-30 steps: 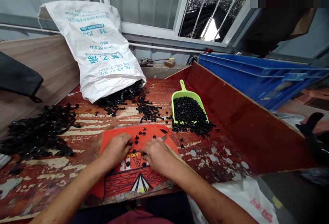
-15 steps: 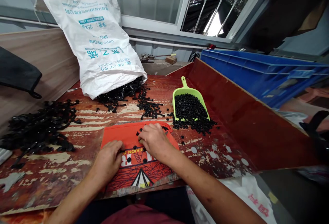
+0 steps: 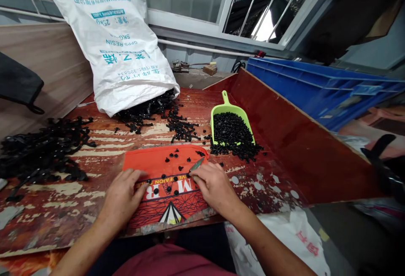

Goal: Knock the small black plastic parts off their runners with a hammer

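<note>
Head view looks down on a worn red worktop (image 3: 95, 208) where both hands rest on an orange printed bag (image 3: 171, 200) lying flat at the near edge. Left hand (image 3: 122, 198) lies palm down on the bag's left side, fingers (image 3: 139, 177) loosely spread and flat, gripping nothing that can be seen. Right hand (image 3: 215, 187) sits on the bag's right side, its fingers (image 3: 198, 177) curled and pinched on a small grey-green blade-like tool (image 3: 196, 165) whose tip points far and right. Small black plastic pieces (image 3: 175, 160) lie scattered over the bag between and beyond the two hands.

Farther right, a green scoop (image 3: 226, 111) is heaped with black pieces (image 3: 232, 134) that spill onto the worktop at its near edge. A white resin sack (image 3: 117, 44) leans at the far left, with black sprue parts (image 3: 152, 113) spilling from its mouth. A tangled pile of black sprues (image 3: 41, 151) lies at the left. A blue crate (image 3: 316, 90) stands beyond the red side board (image 3: 300, 149) on the right.
</note>
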Action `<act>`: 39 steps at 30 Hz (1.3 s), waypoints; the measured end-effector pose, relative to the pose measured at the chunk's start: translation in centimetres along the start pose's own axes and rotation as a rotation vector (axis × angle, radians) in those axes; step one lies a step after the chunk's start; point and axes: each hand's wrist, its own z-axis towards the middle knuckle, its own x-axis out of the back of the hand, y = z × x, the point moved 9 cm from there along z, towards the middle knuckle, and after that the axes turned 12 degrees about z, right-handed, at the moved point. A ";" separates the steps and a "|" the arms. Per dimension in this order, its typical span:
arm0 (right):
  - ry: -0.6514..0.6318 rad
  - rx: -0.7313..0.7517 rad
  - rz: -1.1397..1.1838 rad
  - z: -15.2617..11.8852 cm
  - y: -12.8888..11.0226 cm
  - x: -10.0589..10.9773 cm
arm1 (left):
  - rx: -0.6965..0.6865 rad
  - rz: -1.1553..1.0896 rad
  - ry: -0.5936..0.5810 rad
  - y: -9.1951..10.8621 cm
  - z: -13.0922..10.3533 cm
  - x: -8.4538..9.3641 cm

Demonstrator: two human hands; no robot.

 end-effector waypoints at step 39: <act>-0.188 0.273 -0.006 -6.4 -4.8 -5.0 | -0.279 -0.060 -0.221 7.4 -0.3 0.9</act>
